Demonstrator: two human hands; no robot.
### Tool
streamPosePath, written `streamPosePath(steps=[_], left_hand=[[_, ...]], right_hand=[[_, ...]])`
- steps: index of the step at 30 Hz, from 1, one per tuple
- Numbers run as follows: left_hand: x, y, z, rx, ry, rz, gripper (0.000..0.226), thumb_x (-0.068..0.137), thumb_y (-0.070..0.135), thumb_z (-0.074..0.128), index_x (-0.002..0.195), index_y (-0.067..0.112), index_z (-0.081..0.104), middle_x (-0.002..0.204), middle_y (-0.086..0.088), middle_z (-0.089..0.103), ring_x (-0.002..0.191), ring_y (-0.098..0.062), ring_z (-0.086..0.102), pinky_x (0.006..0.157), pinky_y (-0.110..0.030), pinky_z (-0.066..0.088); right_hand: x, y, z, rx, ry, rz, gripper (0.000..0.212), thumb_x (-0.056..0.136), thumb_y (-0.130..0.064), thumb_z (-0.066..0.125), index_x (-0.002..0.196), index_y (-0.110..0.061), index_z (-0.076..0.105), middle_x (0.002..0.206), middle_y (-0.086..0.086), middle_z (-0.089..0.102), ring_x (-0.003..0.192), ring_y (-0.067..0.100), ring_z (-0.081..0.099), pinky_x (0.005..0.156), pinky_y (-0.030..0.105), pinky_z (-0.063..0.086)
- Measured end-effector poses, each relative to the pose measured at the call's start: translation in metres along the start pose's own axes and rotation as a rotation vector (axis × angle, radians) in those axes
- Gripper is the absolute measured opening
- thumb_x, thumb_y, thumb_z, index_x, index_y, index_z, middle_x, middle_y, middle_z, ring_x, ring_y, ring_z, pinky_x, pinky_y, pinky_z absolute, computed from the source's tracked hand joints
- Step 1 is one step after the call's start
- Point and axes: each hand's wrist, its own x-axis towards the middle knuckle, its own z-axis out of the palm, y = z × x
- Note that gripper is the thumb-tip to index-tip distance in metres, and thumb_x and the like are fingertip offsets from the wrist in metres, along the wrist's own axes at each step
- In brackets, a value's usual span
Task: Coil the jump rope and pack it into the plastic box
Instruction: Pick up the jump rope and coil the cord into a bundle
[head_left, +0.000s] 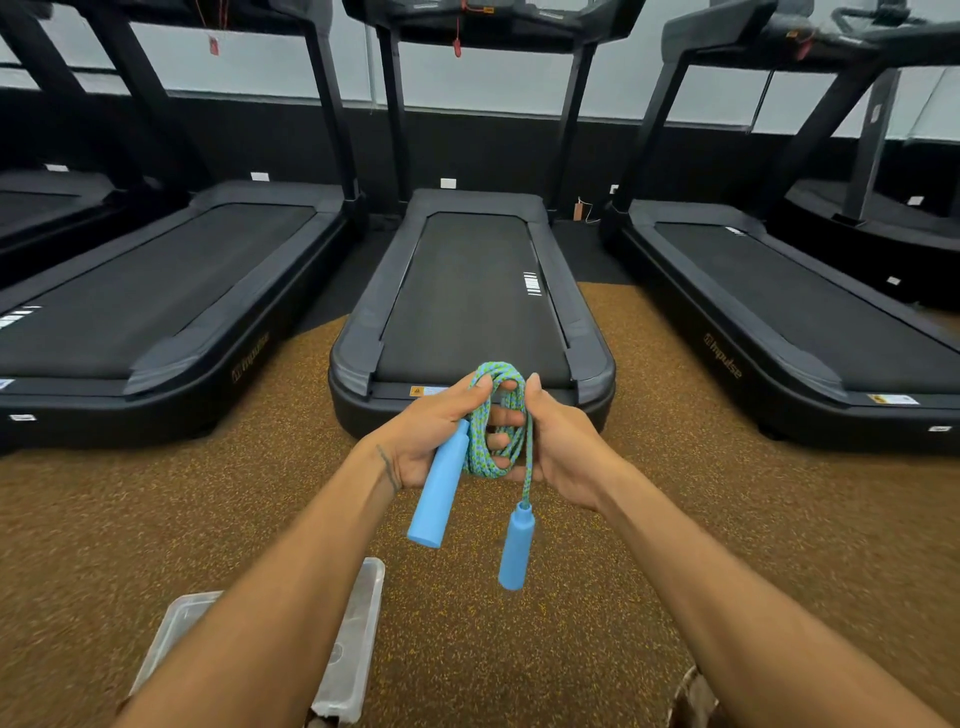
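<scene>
The rope (500, 415) is blue and green. It is wound into a small bunch of loops and held up in the air between two hands, in front of the person.

The left hand (431, 431) is curled round one blue handle (439, 488) and the left side of the loops. Its thumb lies on top of the rope. That handle sticks out below the hand and tilts down to the left.

The right hand (563, 447) is curled round the right side of the loops, with its thumb up. Some fingers show through the middle of the loops, but I cannot tell which hand they belong to.

A short bit of rope hangs straight down from the bunch. The other handle (516, 548) dangles at its end and touches nothing.

The box (358, 623) is clear plastic. It lies on the floor (623, 597), down low near the person and well below the rope. The left arm (249, 623) hides part of it. A second clear piece (179, 618) shows on the other side of the arm.

The floor is brown with small yellow specks. A black treadmill (470, 301) stands right behind the hands, with more like it on each side.
</scene>
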Motion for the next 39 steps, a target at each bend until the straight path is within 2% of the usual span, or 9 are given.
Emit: streamPosePath(steps=[6,8,12,16,20,25,30,35,39], left_hand=[[0.006,-0.006,0.000,-0.018,-0.051,-0.009,0.038,0.099,0.037,0.056,0.132,0.017,0.060,0.105,-0.015,0.067,0.087,-0.029,0.063,0.105,-0.069,0.037],[0.006,-0.004,0.004,0.005,-0.050,0.007,0.034,0.098,0.036,0.057,0.126,0.018,0.064,0.099,-0.015,0.065,0.083,-0.029,0.064,0.100,-0.065,0.044],[0.005,-0.001,0.009,0.088,-0.028,0.052,0.037,0.102,0.028,0.053,0.133,0.009,0.055,0.070,-0.005,0.052,0.059,-0.018,0.055,0.070,-0.038,0.053],[0.003,-0.001,0.011,0.147,-0.059,0.102,0.038,0.102,0.022,0.054,0.138,0.012,0.051,0.063,-0.001,0.047,0.056,-0.013,0.046,0.067,-0.034,0.045],[0.004,-0.005,0.015,0.208,-0.081,0.196,0.017,0.100,0.011,0.055,0.116,0.004,0.057,0.073,0.002,0.060,0.064,-0.013,0.044,0.061,-0.025,0.049],[0.003,-0.006,0.018,0.204,-0.004,0.246,0.032,0.101,0.012,0.052,0.130,-0.002,0.054,0.068,0.000,0.057,0.059,-0.012,0.052,0.060,-0.024,0.049],[0.002,-0.001,0.015,0.071,-0.008,0.232,0.021,0.101,0.024,0.051,0.109,0.009,0.063,0.062,0.003,0.041,0.050,-0.009,0.042,0.062,-0.026,0.045],[0.000,0.002,0.021,-0.090,-0.068,0.229,0.031,0.100,0.031,0.048,0.111,0.006,0.062,0.061,0.002,0.039,0.048,-0.009,0.041,0.069,-0.035,0.048],[-0.003,0.001,0.024,-0.119,-0.108,0.196,0.041,0.102,0.033,0.042,0.132,0.007,0.055,0.063,0.001,0.042,0.050,-0.010,0.041,0.059,-0.029,0.051]], right_hand=[[-0.008,-0.005,0.006,-0.159,-0.117,-0.120,0.034,0.096,-0.058,0.042,0.101,-0.035,0.067,0.066,-0.004,0.045,0.054,0.009,0.042,0.052,0.025,0.046],[-0.007,-0.004,0.006,-0.146,-0.121,-0.181,0.033,0.101,-0.050,0.040,0.096,-0.028,0.065,0.066,-0.002,0.037,0.051,0.009,0.038,0.046,0.021,0.039],[-0.005,-0.006,0.003,-0.236,-0.004,-0.148,0.055,0.100,-0.060,0.031,0.080,-0.017,0.059,0.061,0.001,0.058,0.049,0.014,0.054,0.044,0.019,0.037],[-0.003,-0.008,0.000,-0.209,0.029,-0.113,0.067,0.097,-0.067,0.031,0.090,-0.010,0.066,0.068,0.006,0.070,0.053,0.017,0.063,0.047,0.023,0.037],[0.006,-0.004,0.002,-0.044,0.128,-0.171,0.073,0.097,-0.060,0.041,0.103,0.010,0.062,0.059,0.014,0.064,0.046,0.021,0.062,0.046,0.026,0.052],[0.013,-0.003,0.002,-0.059,0.201,-0.190,0.066,0.095,-0.065,0.044,0.091,-0.001,0.063,0.061,0.016,0.056,0.046,0.021,0.055,0.043,0.026,0.048],[0.014,-0.004,-0.001,-0.062,0.211,-0.180,0.051,0.092,-0.065,0.048,0.073,-0.025,0.071,0.057,0.000,0.037,0.046,0.013,0.050,0.053,0.031,0.046],[0.013,-0.005,0.002,-0.102,0.188,-0.156,0.073,0.084,-0.075,0.050,0.098,-0.007,0.070,0.067,0.007,0.042,0.050,0.013,0.053,0.049,0.026,0.039],[0.008,-0.012,0.000,-0.043,0.109,-0.117,0.059,0.092,-0.067,0.045,0.064,-0.017,0.061,0.062,0.003,0.047,0.048,0.013,0.054,0.046,0.022,0.047]])
